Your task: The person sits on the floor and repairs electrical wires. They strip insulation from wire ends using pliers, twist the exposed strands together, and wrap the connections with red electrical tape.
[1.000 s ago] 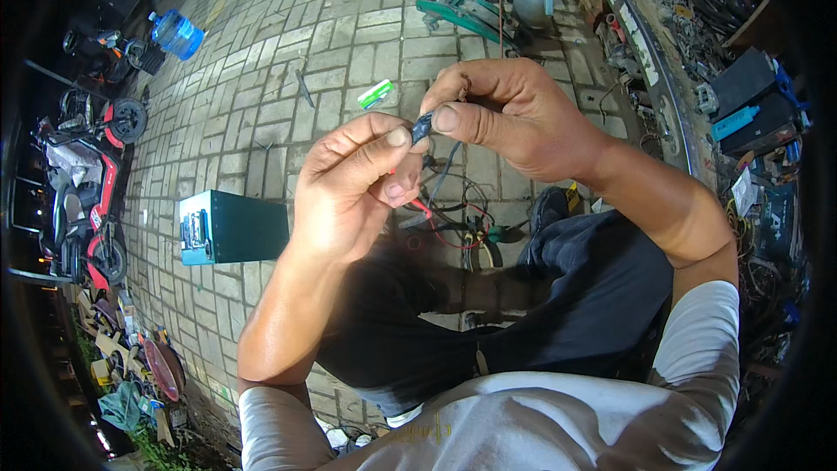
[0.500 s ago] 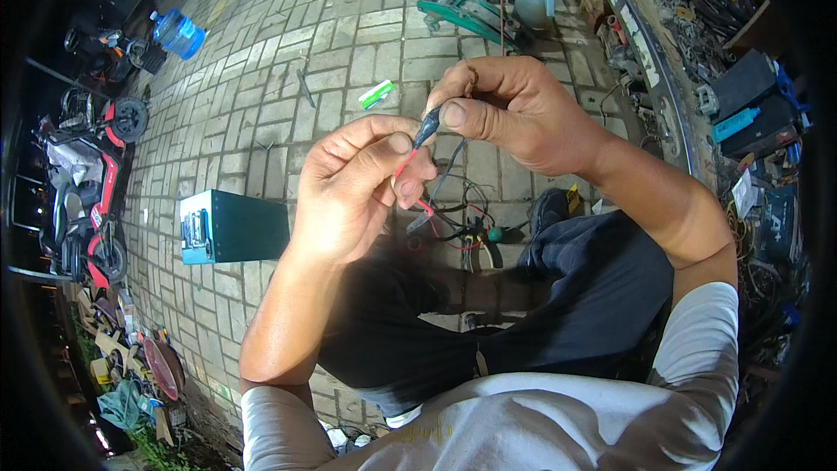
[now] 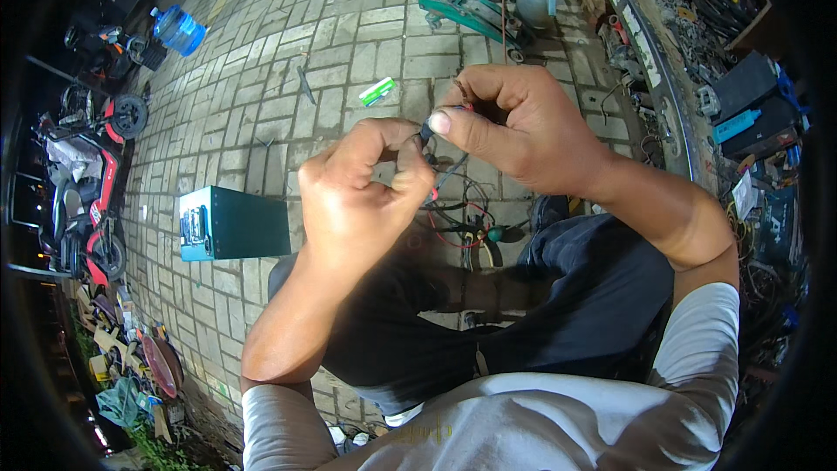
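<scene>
Up in front of my chest, my left hand and my right hand meet over a wire wrapped in black tape. My left thumb and forefinger pinch its lower end. My right thumb presses on the upper end, and a bit of red shows behind it. Most of the wrapped part is hidden by my fingers. Below, a dark cable runs down to a tangle of black and red wires. A pair of pliers lies on the ground beside the tangle.
A dark green box stands left of my knees. A green-and-white packet lies on the paving ahead. Farther off are a green floor jack, a cloudy jug and a blue water bottle. A red scooter is at far left.
My left fingers have curled in tighter and closed over the wire, covering the red length that showed before. My right thumb has shifted slightly left and down along the black tape.
</scene>
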{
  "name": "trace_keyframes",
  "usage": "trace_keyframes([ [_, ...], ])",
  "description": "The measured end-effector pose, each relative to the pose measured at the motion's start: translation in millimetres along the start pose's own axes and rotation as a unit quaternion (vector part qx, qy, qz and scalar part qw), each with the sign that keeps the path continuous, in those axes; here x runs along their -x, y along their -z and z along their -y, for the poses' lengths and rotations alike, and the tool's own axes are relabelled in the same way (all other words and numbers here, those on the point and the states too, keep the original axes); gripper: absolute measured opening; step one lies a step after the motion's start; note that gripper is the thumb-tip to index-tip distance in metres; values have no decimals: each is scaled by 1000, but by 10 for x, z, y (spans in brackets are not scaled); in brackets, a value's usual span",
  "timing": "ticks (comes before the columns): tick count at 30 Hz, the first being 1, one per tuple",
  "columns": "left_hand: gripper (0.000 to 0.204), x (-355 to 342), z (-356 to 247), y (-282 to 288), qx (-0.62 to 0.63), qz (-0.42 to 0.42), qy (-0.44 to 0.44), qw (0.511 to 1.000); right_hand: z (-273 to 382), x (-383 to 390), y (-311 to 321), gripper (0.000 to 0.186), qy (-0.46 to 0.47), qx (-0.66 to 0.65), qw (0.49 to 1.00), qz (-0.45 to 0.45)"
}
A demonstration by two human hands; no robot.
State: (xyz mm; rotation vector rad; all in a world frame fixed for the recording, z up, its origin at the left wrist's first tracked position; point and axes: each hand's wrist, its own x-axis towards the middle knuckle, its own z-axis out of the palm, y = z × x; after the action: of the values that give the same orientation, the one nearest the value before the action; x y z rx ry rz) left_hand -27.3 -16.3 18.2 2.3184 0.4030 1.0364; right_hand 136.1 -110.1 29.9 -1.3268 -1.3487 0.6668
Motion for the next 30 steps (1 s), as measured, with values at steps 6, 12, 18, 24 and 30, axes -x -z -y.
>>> trace_keyframes([
  [6,12,4,23,-60,-118,-48,-67,990,84,28,-59,20,-5,52,999,-11],
  [12,12,6,-25,-27,-60,-41,-9,997,32,37,-47,17,21,-16,1000,14],
  [18,3,31,-30,33,350,52,194,915,-11,25,13,16,-12,-66,997,41],
  [24,7,-18,-50,88,385,67,248,887,-19,4,17,16,-2,-62,997,46],
  [30,17,-46,27,96,485,83,301,817,-30,6,30,14,1,-72,996,43],
])
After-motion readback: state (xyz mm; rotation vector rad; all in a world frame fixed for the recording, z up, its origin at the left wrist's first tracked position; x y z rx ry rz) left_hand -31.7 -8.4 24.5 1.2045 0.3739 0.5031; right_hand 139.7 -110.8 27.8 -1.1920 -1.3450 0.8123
